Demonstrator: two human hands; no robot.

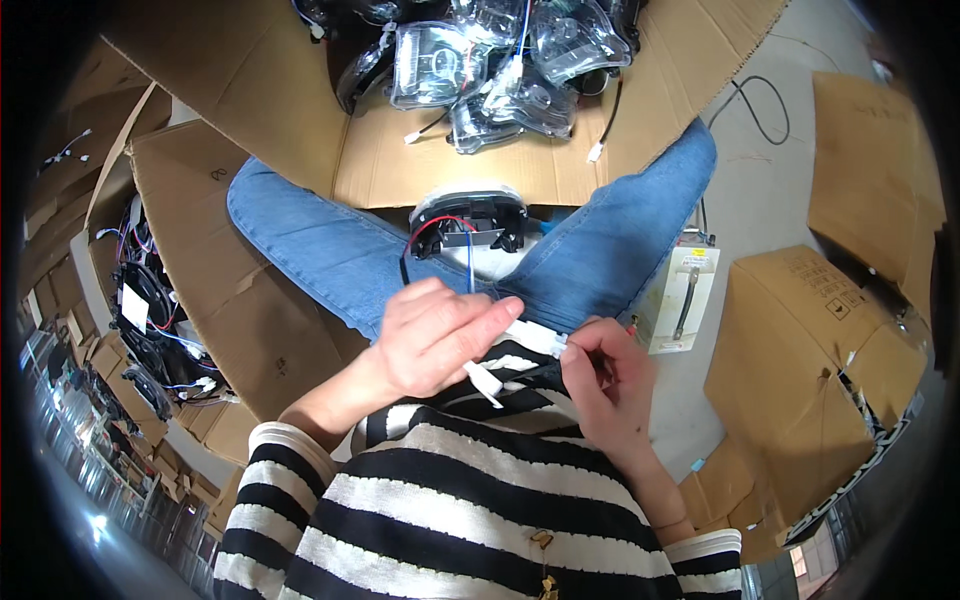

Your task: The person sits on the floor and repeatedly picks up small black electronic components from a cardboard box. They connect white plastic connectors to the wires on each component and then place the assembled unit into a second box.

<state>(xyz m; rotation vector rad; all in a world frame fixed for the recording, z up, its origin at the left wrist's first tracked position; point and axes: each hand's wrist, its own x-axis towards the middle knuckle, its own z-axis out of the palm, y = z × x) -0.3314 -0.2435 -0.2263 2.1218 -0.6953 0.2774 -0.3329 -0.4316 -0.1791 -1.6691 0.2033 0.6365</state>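
Observation:
Between my thighs sits a lamp unit point(495, 217) with a black back; red and blue wires point(470, 262) run from it toward my left hand point(432, 338). That hand is closed, its thumb over a white plug connector point(538, 338) held level in front of my lap. A white strip or sleeve point(484, 383) hangs below the same fingers. My right hand point(608, 385) is closed too, thumb and forefinger pinching the connector's right end. The fingers hide what lies inside the pinch.
Ahead, an open carton point(390, 180) holds several clear headlights point(500, 75) with dangling plugs. At my left another carton point(225, 270) stands beside black lamp parts with wires point(150, 300). A closed carton point(790, 350) and a white board with a black rod-like part point(687, 300) are at right.

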